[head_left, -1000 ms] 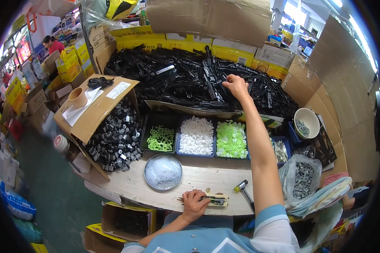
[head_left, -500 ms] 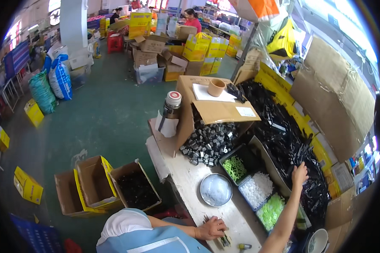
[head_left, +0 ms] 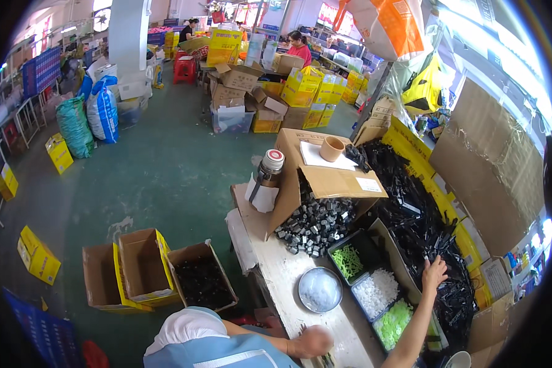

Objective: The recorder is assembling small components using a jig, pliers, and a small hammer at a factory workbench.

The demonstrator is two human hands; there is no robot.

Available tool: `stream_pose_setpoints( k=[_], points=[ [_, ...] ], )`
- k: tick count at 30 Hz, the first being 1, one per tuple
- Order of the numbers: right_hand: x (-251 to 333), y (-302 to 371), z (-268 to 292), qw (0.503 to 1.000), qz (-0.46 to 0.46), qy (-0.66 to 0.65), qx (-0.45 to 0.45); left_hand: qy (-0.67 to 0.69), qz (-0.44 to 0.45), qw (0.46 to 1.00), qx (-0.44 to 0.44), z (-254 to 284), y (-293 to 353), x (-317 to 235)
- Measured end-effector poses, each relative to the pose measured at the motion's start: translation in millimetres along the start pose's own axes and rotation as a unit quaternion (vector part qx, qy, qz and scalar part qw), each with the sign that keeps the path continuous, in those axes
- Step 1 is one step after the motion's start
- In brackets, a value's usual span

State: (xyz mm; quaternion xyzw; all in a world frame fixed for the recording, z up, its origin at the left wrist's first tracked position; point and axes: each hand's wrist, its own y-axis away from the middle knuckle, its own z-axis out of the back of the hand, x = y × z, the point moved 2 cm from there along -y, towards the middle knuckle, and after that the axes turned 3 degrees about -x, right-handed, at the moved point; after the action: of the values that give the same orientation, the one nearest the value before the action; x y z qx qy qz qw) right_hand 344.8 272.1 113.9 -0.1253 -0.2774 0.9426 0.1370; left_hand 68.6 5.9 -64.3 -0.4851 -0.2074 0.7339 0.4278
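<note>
My right hand [head_left: 434, 274] reaches into a long heap of thin black plastic pieces [head_left: 420, 230], fingers apart and fingertips among them. My left hand [head_left: 313, 341] is smeared by motion over the pale worktable [head_left: 292, 283]; its fingers cannot be made out. A few thin dark pieces [head_left: 327, 359] lie by it, partly hidden. Ahead of my left hand stands a round metal bowl [head_left: 320, 289] with whitish contents. Between my hands are trays of small green pieces [head_left: 347, 262], white pieces [head_left: 376, 292] and light green pieces [head_left: 394, 325].
An open cardboard box [head_left: 282, 190] spills short black parts [head_left: 316, 224] onto the table. A thermos [head_left: 268, 172] stands beside it, and a brown cup [head_left: 332, 149] on top. Open cartons [head_left: 142, 264] sit on the floor at left. A cardboard sheet [head_left: 490, 165] rises behind the black heap.
The view has shifted, so the scene sits further right and lower. My left hand has become blurred with motion. My right hand stays at the black heap, its fingers now more spread.
</note>
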Motion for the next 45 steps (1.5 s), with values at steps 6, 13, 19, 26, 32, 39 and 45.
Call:
stream_pose_setpoints(
  k=[6, 13, 19, 26, 32, 39, 45],
  points=[
    [-7.9, 1.4, 0.4, 0.999, 0.01, -0.031, 0.029, 0.002, -0.008, 1.0, -0.006, -0.8, 0.7, -0.5],
    [-15.9, 12.0, 1.3, 0.997, -0.013, -0.039, -0.058, -0.01, -0.012, 1.0, -0.006, -0.7, -0.9, -3.0],
    [-21.3, 29.4, 22.1, 0.997, -0.031, -0.039, -0.052, -0.02, -0.02, 1.0, -0.005, -1.3, -0.8, -2.5],
    [-30.6, 57.1, 46.1, 0.997, -0.041, -0.05, -0.05, -0.022, -0.037, 0.999, -0.025, -4.6, 0.2, 1.2],
    [-42.8, 81.6, 49.8, 0.997, -0.045, -0.057, -0.041, -0.028, -0.036, 0.998, -0.034, -7.1, -0.7, 2.8],
    [-75.1, 100.8, 36.0, 0.997, -0.051, -0.051, -0.037, -0.031, -0.021, 0.999, -0.019, -4.4, 5.3, -4.5],
    [-163.7, 99.1, 4.8, 0.985, -0.02, -0.113, -0.127, -0.05, -0.061, 0.996, -0.033, -1.5, -2.9, -3.9]
  ],
)
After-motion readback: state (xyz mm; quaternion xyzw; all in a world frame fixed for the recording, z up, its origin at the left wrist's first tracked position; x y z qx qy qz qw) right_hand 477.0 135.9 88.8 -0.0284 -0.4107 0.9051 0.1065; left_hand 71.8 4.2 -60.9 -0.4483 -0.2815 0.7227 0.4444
